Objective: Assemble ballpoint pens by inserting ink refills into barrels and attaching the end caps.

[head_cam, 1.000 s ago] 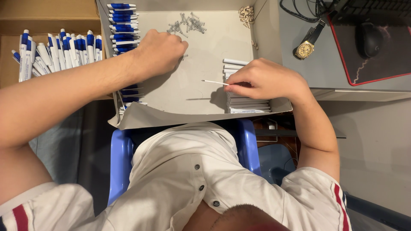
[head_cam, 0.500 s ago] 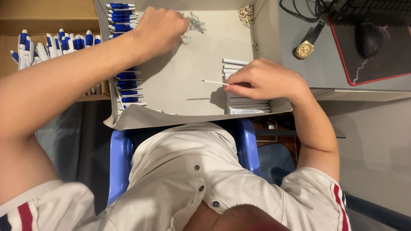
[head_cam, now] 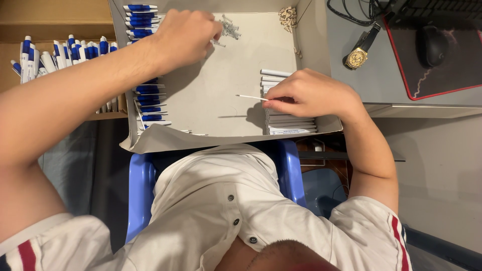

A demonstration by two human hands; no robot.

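- Pinching a thin white refill rod (head_cam: 249, 97) between thumb and fingertips, the right hand (head_cam: 311, 94) holds it level, tip pointing left, probably so it stays ready for fitting.
- Under that hand lies a stack of white pen barrels (head_cam: 288, 123), at the right side of the shallow cardboard tray (head_cam: 221, 100), close enough to pick from without reaching.
- The left hand (head_cam: 187, 35) reaches to the far end of the tray, fingers curled down over a small heap of metal springs (head_cam: 230, 27); whether it already grips one I cannot tell, since the fingertips are hidden.
- A row of blue pen caps (head_cam: 143, 90) runs along the tray's left wall, sorted apart from the other parts.
- Left of the tray, a brown box holds finished blue-and-white pens (head_cam: 60, 52).
- Far right, on the grey desk, lie a gold wristwatch (head_cam: 357, 56) and a black mouse (head_cam: 433, 45) on a red-edged mat, well apart from the work.
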